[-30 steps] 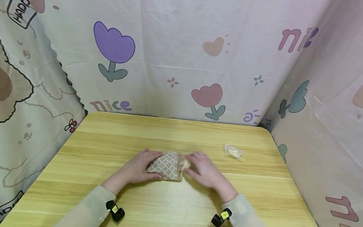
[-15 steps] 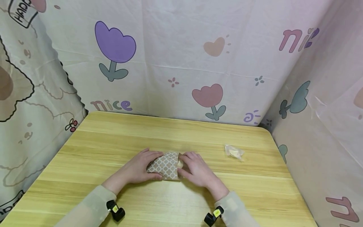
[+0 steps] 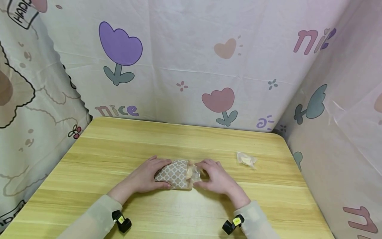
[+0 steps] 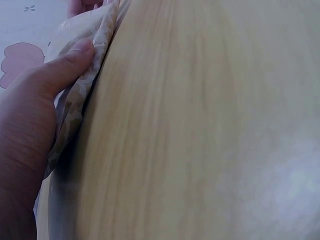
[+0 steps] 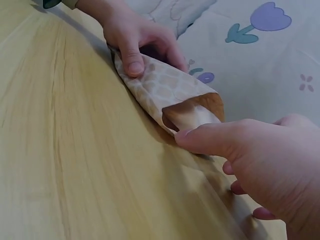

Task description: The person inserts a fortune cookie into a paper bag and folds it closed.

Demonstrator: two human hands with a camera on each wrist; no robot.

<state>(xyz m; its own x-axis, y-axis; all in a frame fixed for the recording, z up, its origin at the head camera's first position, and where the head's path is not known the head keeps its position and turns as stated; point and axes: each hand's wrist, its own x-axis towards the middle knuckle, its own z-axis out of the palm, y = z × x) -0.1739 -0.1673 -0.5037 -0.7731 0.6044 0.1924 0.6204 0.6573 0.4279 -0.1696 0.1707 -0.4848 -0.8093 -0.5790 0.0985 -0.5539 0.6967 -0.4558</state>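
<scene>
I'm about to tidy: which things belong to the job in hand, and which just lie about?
In the job:
- patterned paper bag
- pale packet at its mouth
- left hand
- right hand

Apparently lying about:
- small wrapped piece, untouched

Noted white quatrefoil lattice on tan paper bag [image 3: 176,174], plain brown on its lining [image 5: 214,106]. Recorded pale cream in clear wrapper for packet in bag mouth [image 3: 194,173] and lone packet [image 3: 246,160]. Logged yellow wood grain on worktop [image 3: 185,215], purple tulip [image 3: 120,48] and dusty-pink tulip [image 3: 218,100] on off-white backdrop [image 3: 173,39], pale beige sleeves [image 3: 88,215].
</scene>
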